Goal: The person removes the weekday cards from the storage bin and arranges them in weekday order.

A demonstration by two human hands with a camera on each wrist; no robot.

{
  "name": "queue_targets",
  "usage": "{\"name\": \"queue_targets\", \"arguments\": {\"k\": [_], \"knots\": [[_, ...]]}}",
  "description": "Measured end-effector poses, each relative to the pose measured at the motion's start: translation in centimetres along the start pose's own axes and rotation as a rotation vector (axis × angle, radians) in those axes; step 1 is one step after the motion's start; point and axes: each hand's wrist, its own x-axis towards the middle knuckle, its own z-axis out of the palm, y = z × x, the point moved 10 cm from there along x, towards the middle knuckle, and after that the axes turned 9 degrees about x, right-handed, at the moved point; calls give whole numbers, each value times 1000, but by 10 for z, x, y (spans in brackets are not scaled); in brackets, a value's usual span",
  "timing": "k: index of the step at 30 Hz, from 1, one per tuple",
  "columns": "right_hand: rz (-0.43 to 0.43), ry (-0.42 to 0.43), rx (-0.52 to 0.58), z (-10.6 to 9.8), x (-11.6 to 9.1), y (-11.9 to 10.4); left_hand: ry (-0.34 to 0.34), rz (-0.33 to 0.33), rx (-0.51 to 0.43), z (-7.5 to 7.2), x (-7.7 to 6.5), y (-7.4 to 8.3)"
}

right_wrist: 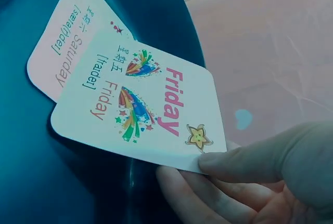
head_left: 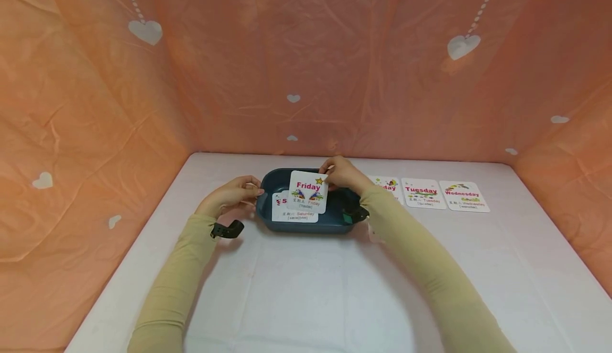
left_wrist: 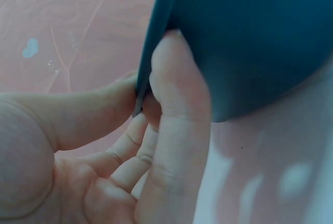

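A dark blue oval tray (head_left: 306,228) stands on the white table, and my left hand (head_left: 232,193) pinches its left rim between thumb and fingers. In the left wrist view, that thumb and finger (left_wrist: 179,94) lie on either side of the blue wall. Over the tray, my right hand (head_left: 345,174) holds the white Friday card (head_left: 311,185) by its upper right corner. The right wrist view shows the thumb on the card's (right_wrist: 151,99) face near a yellow star. Partly covered beneath it, the Saturday card (head_left: 287,216) lies in the tray.
To the right lie the Tuesday card (head_left: 423,192), the Wednesday card (head_left: 464,196) and a card ending in "day" (head_left: 389,184), partly hidden by my right arm. Another card's edge (head_left: 374,234) shows below that arm. Orange cloth (head_left: 306,66) with white hearts hangs around the table.
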Motion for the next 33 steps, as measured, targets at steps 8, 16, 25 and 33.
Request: {"name": "queue_targets", "arguments": {"k": [8, 16, 25, 33], "knots": [[-23, -21, 41, -13, -12, -4, 3, 10, 45, 0, 2, -2], [-60, 7, 76, -38, -28, -11, 3, 5, 43, -1, 1, -3], [-109, 39, 86, -72, -51, -18, 7, 8, 48, -1, -1, -2], [-91, 63, 59, -96, -73, -12, 11, 14, 59, -2, -4, -1]]}}
